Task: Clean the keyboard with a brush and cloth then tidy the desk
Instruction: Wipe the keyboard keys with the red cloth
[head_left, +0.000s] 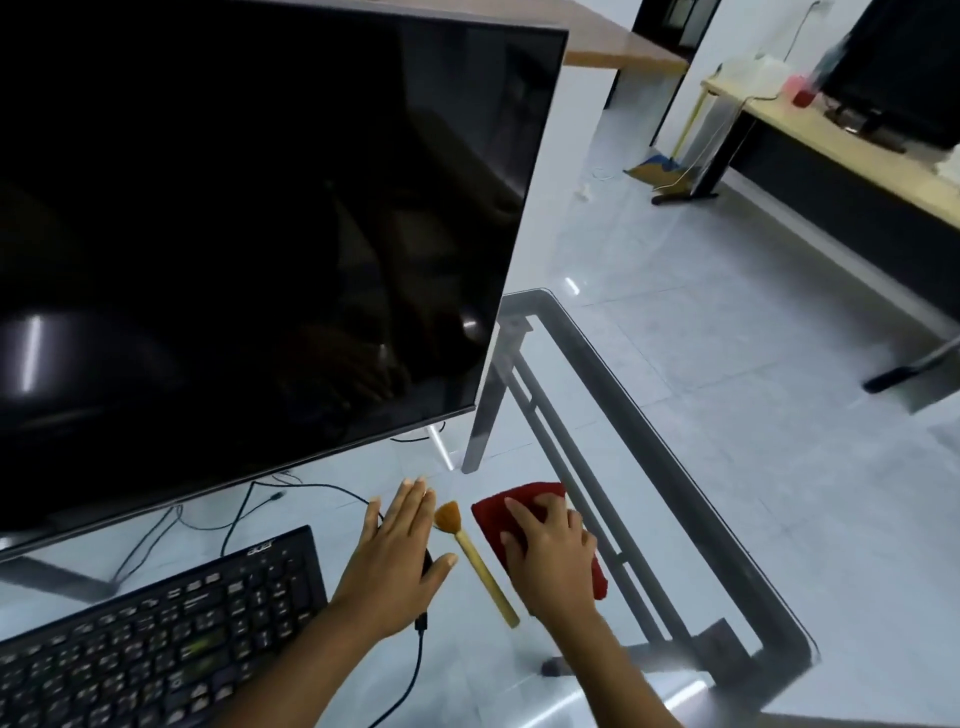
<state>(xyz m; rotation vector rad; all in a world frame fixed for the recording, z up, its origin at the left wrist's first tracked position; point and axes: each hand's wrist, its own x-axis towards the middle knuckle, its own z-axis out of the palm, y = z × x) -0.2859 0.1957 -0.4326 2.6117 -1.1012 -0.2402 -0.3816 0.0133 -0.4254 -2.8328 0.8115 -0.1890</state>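
A black keyboard (156, 634) lies at the lower left of the glass desk (727, 561). A small brush (475, 561) with tan bristles and a wooden handle lies flat on the glass between my hands. My left hand (397, 556) hovers flat, fingers together, over a black mouse that is mostly hidden under it. A folded red cloth (524, 506) sits to the right of the brush. My right hand (550, 545) presses flat on top of the cloth, fingers spread.
A large dark monitor (249, 234) fills the upper left. Black cables (291, 493) run under it and from the mouse toward me. The desk's metal frame (649, 441) shows through the glass. Another desk (831, 140) stands across the tiled floor.
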